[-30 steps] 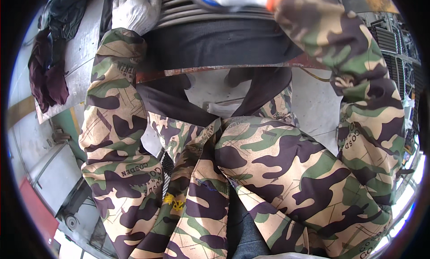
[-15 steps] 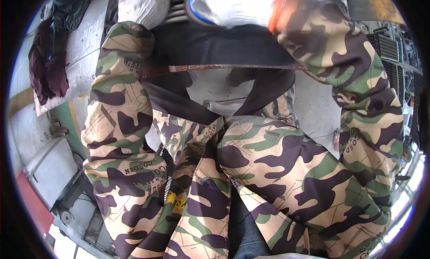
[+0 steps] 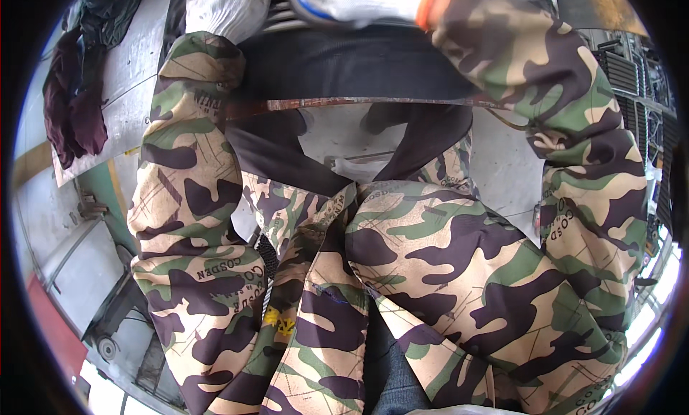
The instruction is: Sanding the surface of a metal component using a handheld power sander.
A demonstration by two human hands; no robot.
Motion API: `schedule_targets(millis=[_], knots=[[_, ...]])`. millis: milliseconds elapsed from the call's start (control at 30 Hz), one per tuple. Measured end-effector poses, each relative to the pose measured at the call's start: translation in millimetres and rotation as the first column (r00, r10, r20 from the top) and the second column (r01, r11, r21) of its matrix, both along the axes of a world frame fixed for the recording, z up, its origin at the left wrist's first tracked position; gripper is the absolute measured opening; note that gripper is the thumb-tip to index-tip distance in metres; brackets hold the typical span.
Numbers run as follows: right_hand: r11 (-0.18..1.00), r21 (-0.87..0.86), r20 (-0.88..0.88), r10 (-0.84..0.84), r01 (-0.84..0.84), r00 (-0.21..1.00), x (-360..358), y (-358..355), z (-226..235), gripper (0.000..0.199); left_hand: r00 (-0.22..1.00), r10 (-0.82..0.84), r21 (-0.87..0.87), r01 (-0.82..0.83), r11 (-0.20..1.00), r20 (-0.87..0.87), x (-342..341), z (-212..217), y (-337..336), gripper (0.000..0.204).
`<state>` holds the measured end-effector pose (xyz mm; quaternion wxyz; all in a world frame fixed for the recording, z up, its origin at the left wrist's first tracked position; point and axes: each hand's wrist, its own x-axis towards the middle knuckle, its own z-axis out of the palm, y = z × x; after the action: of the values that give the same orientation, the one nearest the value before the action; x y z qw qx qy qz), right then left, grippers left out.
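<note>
Both my arms, in camouflage sleeves, reach up to the top edge of the picture. My left hand, in a white knit glove, rests by a dark ribbed part; its fingers are cut off by the rim. My right hand, in a white glove with an orange cuff, lies across the same ribbed part. Below the hands is a dark panel with a thin rusty metal edge along its lower side. I cannot tell whether either hand grips anything.
Dark maroon and green cloths lie on a grey sheet at the upper left. A green metal frame stands at the left. A black finned machine part is at the right. Grey floor shows between my arms.
Both gloved hands have slid closer to the top rim. The right glove now reaches further left across the ribbed part, and the view has tilted down slightly.
</note>
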<state>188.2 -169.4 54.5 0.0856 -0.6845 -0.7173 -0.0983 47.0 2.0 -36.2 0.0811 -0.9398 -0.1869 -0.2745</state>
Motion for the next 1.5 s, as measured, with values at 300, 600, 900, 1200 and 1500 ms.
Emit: schedule_targets(millis=[300, 600, 900, 1200, 1500], knots=[[0.995, 0.005, 0.118, -0.098, 0.098, 0.988, 64, -54, -6, 0.024, 1.000, 0.007, -0.112, -0.011, 0.994, -0.031, -2, 11, -12, 0.039], [0.999, 0.045, 0.101, -0.033, 0.029, 0.994, 72, -69, -7, 0.023, 0.939, 0.018, 0.273, 0.081, 0.959, -0.342, -18, -23, 35, 0.046], [0.998, 0.067, 0.110, 0.007, -0.014, 0.994, 69, -74, 5, 0.023, 0.993, -0.100, 0.080, 0.105, 0.991, -0.067, -38, -8, -12, 0.039], [0.998, -0.046, 0.073, -0.032, 0.036, 0.997, 56, -59, 7, 0.021, 0.993, -0.112, -0.128, 0.116, 0.985, 0.041, -34, -15, 3, 0.038], [0.998, -0.044, 0.048, -0.033, 0.035, 0.998, 54, -54, 7, 0.023, 0.994, -0.093, 0.051, 0.096, 0.994, -0.048, -37, -8, -16, 0.041]])
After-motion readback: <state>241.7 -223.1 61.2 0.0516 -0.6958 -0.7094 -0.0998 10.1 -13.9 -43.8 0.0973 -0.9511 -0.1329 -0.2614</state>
